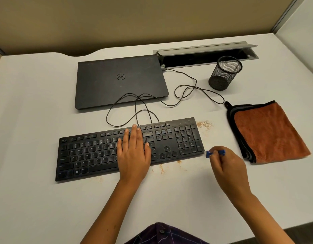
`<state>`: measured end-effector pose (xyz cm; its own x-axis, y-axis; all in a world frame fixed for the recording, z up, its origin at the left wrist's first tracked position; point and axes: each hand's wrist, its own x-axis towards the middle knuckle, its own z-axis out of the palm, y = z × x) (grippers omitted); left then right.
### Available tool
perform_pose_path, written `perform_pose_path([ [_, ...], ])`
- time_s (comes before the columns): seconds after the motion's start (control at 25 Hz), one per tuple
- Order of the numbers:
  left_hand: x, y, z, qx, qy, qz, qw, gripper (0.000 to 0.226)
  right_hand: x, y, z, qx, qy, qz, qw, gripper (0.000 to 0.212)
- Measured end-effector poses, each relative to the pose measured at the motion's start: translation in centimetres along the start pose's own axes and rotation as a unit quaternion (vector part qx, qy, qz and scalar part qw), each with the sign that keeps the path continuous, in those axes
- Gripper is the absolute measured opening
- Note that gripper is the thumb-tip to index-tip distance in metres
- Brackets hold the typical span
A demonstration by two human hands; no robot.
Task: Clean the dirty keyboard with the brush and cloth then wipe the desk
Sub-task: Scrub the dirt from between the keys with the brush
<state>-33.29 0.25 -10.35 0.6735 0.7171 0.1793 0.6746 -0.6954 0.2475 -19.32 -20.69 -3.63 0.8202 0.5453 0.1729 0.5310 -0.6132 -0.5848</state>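
The left hand (133, 154) lies flat, palm down, with straight fingers close together pointing toward 12 o'clock and the thumb spread toward 3 o'clock. Its forearm runs back toward 7 o'clock, bare to the bottom edge of the view. The right hand (228, 166) sits at 3 o'clock from the left, well apart, back of the hand up, fingers curled in a pinch at its 10 o'clock tip. Its forearm stretches away toward 5 o'clock.
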Motion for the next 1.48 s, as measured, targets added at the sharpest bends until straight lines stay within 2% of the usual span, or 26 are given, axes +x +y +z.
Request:
perform_pose_path([
  [0.04, 0.0, 0.0, 0.0, 0.001, -0.001, -0.002, 1.0, 0.059, -0.2, -0.3, 0.0, 0.048, -0.01, 0.009, 0.999, 0.02],
  [0.12, 0.0, -0.1, 0.0, 0.001, -0.003, 0.0, 1.0, 0.06, -0.7, -0.8, 0.3, 0.152, -0.08, 0.041, 0.984, 0.016],
  [0.16, 0.0, -0.1, 0.0, 0.002, -0.003, 0.001, 1.0, 0.06, -1.0, -0.9, 0.6, 0.159, -0.107, 0.049, 0.98, 0.016],
  [0.2, 0.0, -0.1, 0.0, 0.003, -0.003, 0.002, 1.0, 0.06, -1.2, -0.8, 0.8, 0.133, -0.105, 0.048, 0.984, 0.015],
  [0.32, 0.0, 0.0, 0.0, 0.004, -0.002, 0.001, 1.0, 0.06, -0.9, 0.1, 0.5, -0.008, 0.012, 0.007, 1.0, 0.013],
  [0.36, 0.0, -0.1, 0.0, 0.004, -0.001, 0.0, 1.0, 0.06, -0.9, 0.2, 0.4, 0.006, 0.023, 0.0, 1.0, 0.014],
  [0.44, 0.0, -0.1, 0.0, 0.004, -0.001, 0.001, 1.0, 0.059, -1.1, -0.2, 0.5, 0.086, -0.023, -0.002, 0.996, 0.02],
  [0.52, 0.0, -0.1, 0.0, 0.004, 0.001, 0.004, 1.0, 0.059, -1.7, -0.2, 0.7, 0.079, -0.054, -0.016, 0.995, 0.025],
  [0.68, 0.0, 0.0, 0.0, 0.007, 0.0, 0.001, 1.0, 0.059, -1.0, 1.1, 0.9, -0.027, 0.045, -0.031, 0.998, 0.034],
  [0.8, 0.0, 0.0, 0.0, 0.004, -0.002, 0.0, 1.0, 0.059, -0.8, 1.1, 0.9, -0.013, 0.002, -0.045, 0.999, 0.03],
  [0.92, 0.0, 0.1, -0.1, 0.006, -0.001, 0.0, 1.0, 0.059, 0.5, 0.8, 0.2, 0.016, -0.011, -0.008, 1.0, 0.024],
  [1.04, 0.1, 0.1, -0.1, 0.009, -0.002, 0.001, 1.0, 0.059, 2.4, 0.9, -0.4, 0.072, -0.01, -0.007, 0.997, 0.029],
  [1.2, 0.0, 0.1, -0.1, 0.011, -0.003, -0.001, 1.0, 0.059, 3.5, 1.6, -0.7, 0.088, -0.092, -0.006, 0.992, 0.037],
  [1.28, 0.1, 0.1, -0.1, 0.01, -0.003, -0.001, 1.0, 0.059, 4.0, 1.9, -0.8, 0.113, -0.073, 0.017, 0.991, 0.039],
  [1.36, 0.1, 0.1, -0.1, 0.01, -0.002, -0.002, 1.0, 0.059, 4.1, 2.0, -0.8, 0.125, -0.059, 0.002, 0.99, 0.04],
  [1.48, 0.0, 0.1, -0.1, 0.007, -0.005, -0.003, 1.0, 0.059, 3.2, 2.0, -0.5, 0.089, -0.074, -0.015, 0.993, 0.029],
])
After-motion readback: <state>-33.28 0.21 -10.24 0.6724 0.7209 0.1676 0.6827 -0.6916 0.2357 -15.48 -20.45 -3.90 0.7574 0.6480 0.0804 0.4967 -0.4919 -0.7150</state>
